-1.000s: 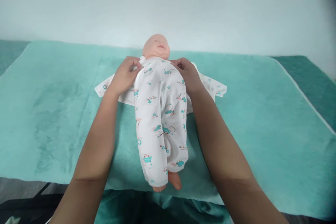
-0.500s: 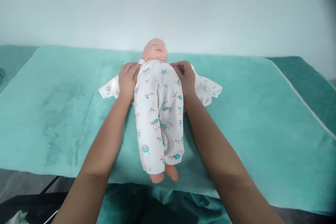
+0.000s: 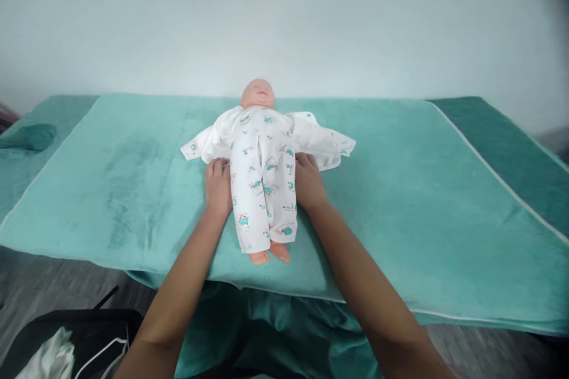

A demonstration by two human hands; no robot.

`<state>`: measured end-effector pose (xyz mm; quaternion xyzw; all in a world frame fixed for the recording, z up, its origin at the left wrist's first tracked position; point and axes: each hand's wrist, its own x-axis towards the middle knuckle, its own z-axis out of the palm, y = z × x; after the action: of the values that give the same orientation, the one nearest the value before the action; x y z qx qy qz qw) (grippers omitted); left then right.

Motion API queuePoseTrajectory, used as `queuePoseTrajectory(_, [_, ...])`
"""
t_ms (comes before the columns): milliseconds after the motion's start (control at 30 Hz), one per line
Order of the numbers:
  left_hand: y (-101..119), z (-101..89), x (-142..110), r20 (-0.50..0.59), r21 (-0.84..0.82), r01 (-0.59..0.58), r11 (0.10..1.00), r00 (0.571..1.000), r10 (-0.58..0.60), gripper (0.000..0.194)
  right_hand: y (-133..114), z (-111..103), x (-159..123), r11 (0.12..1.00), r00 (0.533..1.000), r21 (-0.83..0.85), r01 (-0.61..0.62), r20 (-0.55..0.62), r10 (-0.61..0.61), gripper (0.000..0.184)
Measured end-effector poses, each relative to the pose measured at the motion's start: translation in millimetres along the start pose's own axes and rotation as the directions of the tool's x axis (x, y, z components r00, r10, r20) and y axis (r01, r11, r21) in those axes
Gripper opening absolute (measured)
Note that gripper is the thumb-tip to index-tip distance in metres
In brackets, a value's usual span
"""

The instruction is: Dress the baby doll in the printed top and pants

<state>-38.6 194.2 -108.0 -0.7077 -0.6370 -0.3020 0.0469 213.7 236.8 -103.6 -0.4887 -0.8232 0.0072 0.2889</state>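
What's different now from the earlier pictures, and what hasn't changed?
Both hands have left the top edge of the patterned trousers and moved down toward the feet: the left hand and right hand now lie on either side of the trousers. The view has pulled back. The doll still lies face up on the spread white top.

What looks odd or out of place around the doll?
The trousers reach almost up to the chin of the doll, unusually high, and the shirt is spread open on both sides. The green blanket has darker patches on the left; I can't tell whether they're stains or brushed pile. I see nothing clearly spilled.
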Motion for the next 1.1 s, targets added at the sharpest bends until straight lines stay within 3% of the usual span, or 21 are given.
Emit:
queuePoseTrajectory(167, [4,-1.3,-11,0.004,-0.020,0.018,1.000,1.000,-0.018,0.031,-5,-4,-23,0.980,0.978,0.065,0.187,0.085,-0.192,0.029])
queuePoseTrajectory(333, [8,-4.1,-11,0.041,0.022,0.114,0.993,0.993,-0.115,0.033,-1,6,-23,0.984,0.981,0.052,0.170,0.089,-0.174,0.039])
queuePoseTrajectory(633, [5,-1.2,-9,0.106,-0.139,0.076,0.987,0.992,-0.061,0.036,-3,22,6,0.974,0.990,0.180,0.139,-0.008,-0.140,0.036])
queuePoseTrajectory(967, [4,1.9,-12,0.057,-0.215,0.077,0.974,0.996,-0.066,0.046,0,8,-4,0.928,0.975,0.305,0.211,-0.002,-0.222,0.021])
queuePoseTrajectory(1100, [2,2.3,-14,0.042,-0.292,0.061,0.955,0.998,-0.051,0.049,-4,-2,-13,0.864,0.975,0.456,0.215,-0.055,-0.214,0.024])
